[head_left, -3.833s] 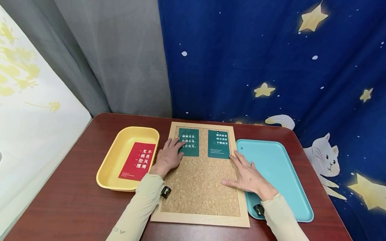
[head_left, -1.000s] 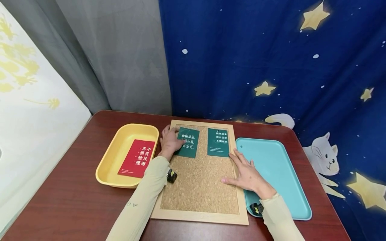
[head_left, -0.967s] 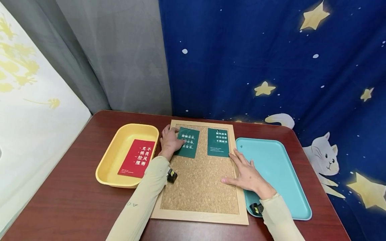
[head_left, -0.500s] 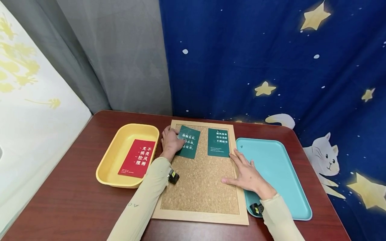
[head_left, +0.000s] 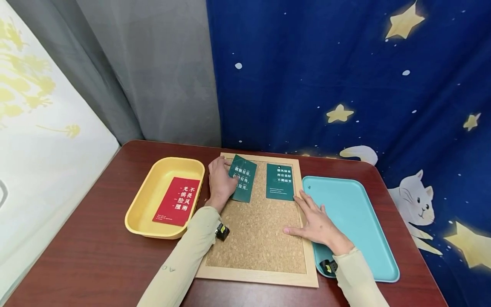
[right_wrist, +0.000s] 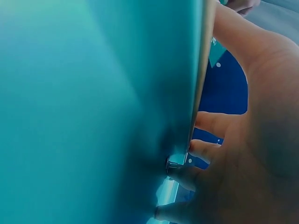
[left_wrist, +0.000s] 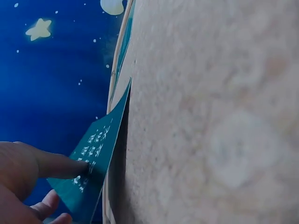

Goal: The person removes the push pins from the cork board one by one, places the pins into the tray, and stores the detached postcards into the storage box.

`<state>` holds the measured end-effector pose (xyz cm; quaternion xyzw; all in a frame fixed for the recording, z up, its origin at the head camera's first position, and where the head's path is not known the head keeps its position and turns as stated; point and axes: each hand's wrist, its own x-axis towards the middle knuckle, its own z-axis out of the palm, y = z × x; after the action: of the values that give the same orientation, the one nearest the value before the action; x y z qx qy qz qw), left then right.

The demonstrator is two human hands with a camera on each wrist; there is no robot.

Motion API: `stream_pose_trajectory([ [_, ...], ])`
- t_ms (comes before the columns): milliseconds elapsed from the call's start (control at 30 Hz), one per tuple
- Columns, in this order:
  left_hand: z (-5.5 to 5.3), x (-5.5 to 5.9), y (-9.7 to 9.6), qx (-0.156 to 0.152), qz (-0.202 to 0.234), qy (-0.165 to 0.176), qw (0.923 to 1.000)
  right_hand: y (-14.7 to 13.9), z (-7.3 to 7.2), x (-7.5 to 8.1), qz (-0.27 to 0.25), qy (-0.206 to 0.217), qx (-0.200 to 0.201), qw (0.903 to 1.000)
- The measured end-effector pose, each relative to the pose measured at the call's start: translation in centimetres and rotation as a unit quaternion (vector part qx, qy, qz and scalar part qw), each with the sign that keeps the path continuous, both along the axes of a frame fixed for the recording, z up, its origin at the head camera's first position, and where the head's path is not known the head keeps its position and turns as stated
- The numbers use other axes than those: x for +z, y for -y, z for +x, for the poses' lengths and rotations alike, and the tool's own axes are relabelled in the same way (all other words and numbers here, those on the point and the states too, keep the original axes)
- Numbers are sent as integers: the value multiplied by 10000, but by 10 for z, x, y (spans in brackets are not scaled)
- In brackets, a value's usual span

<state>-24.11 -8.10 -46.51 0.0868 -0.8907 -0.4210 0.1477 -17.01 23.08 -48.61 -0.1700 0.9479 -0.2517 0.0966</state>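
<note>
My left hand (head_left: 222,178) pinches a dark green card (head_left: 243,179) with white Chinese lettering, thumb on its printed face and fingers at its left edge. In the left wrist view the card (left_wrist: 91,158) bends, its near side standing off the cork board (head_left: 261,234). Its top overlaps the board's wooden frame in the head view, and it leans clockwise. A second green card (head_left: 279,182) lies flat at the board's upper right, with a dark dot near its top. My right hand (head_left: 320,224) rests with spread fingers on the frame's right side.
Left of the board stands a yellow bin (head_left: 147,204) holding a red card (head_left: 176,201). A turquoise tray (head_left: 354,221) lies at the right, with a small dark item (head_left: 309,187) in its upper left corner. Curtains hang behind the brown table (head_left: 96,243).
My left hand, flat on the left green card earlier, has shifted to its left edge and pinched it. The card has turned clockwise and risen from the board. The right hand has stayed put.
</note>
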Motion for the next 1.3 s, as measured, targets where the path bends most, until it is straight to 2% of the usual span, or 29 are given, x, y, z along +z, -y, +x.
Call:
stream_pose_trajectory([
  [100, 2, 2, -2, -38, 59, -126, 9999, 0, 0, 0, 6, -6, -6, 10000],
  [500, 8, -3, -4, -190, 842, -38, 9963, 0, 0, 1, 3, 3, -40, 10000],
  [700, 12, -2, -4, -266, 963, -141, 9949, 0, 0, 2, 12, 19, -33, 10000],
  [833, 15, -1, -3, -246, 1092, -330, 9932, 1, 0, 2, 6, 11, -23, 10000],
  [1100, 23, 3, -2, -313, 1664, -1034, 9801, 1, -1, 2, 14, 36, -12, 10000],
  [1300, 26, 6, -3, -337, 2066, -1177, 9707, 0, -1, 2, 11, 70, -29, 10000],
])
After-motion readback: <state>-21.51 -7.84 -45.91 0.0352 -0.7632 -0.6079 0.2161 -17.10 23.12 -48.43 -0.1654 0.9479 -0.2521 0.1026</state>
